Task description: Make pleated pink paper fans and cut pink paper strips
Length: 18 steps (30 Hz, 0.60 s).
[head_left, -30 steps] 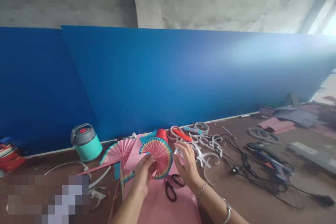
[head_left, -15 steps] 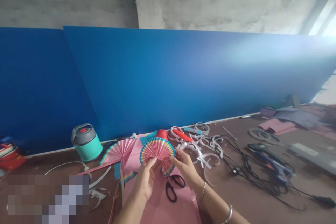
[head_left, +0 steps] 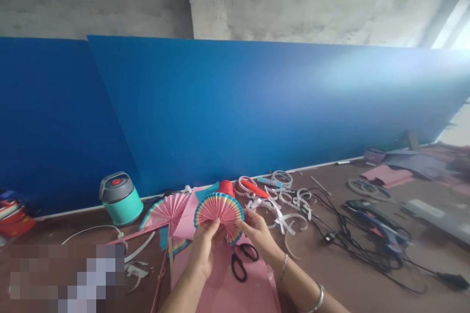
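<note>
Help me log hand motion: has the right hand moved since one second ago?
Yes. Judged against the black scissors, the right hand has shifted slightly left and down in the view, now touching the right edge of the pleated fan.

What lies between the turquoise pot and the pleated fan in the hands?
In the head view, chiefly a second pleated fan and a pink sheet lie between the turquoise pot and the held fan.

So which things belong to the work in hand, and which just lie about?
In the work:
- pink pleated paper fan with blue-and-yellow edge, held by left hand and right hand
- black-handled scissors, likely, though untouched

Seemingly just lying about:
- grey-lidded round turquoise container
- black cable plug
</note>
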Each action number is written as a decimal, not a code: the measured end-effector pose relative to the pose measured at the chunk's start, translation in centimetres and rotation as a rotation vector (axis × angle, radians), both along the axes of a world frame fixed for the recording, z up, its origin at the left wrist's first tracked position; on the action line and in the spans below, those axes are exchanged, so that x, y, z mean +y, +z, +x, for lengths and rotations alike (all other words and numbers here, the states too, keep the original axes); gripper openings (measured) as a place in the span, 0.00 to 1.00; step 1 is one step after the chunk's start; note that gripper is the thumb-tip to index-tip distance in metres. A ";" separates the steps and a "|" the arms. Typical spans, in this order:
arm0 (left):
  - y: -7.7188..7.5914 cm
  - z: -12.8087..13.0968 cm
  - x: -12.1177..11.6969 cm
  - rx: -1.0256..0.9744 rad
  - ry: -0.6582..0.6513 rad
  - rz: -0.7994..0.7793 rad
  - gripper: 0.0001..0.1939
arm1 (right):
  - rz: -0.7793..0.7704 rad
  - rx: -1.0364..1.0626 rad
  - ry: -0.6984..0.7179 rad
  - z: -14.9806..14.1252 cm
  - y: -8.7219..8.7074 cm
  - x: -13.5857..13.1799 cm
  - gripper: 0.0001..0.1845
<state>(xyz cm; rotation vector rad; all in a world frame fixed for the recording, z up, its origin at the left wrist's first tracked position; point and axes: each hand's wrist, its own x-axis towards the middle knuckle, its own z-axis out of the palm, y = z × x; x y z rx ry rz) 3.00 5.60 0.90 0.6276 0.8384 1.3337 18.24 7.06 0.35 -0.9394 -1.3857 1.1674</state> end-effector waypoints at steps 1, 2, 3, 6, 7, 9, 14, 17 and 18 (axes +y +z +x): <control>0.1 -0.1 0.0 0.049 -0.021 0.017 0.15 | 0.036 -0.013 -0.014 0.2 0.1 0.0 0.18; 0.3 -0.3 0.0 0.109 -0.043 0.033 0.15 | 0.075 -0.030 -0.028 0.4 0.1 0.1 0.20; 0.4 -0.4 0.0 0.173 -0.059 0.044 0.16 | 0.114 -0.051 -0.042 0.6 0.3 0.1 0.23; 1.0 -1.0 0.3 0.326 -0.080 0.063 0.17 | 0.250 -0.158 -0.117 1.1 0.7 0.0 0.24; 1.1 -1.1 0.4 0.354 -0.085 0.069 0.17 | 0.318 -0.212 -0.165 1.1 0.8 -0.1 0.21; 1.1 -1.3 0.6 0.391 -0.116 0.087 0.18 | 0.479 -0.358 -0.268 1.0 1.0 -0.4 0.13; 0.7 -1.5 0.6 0.459 -0.226 0.161 0.17 | 0.768 -0.716 -0.321 0.5 1.2 -1.0 0.09; 0.5 -1.5 0.5 0.502 -0.264 0.171 0.17 | 0.834 -0.831 -0.280 0.3 1.5 -1.4 0.08; 0.4 -1.5 0.4 0.514 -0.273 0.173 0.17 | 0.849 -0.860 -0.267 0.3 1.6 -1.4 0.08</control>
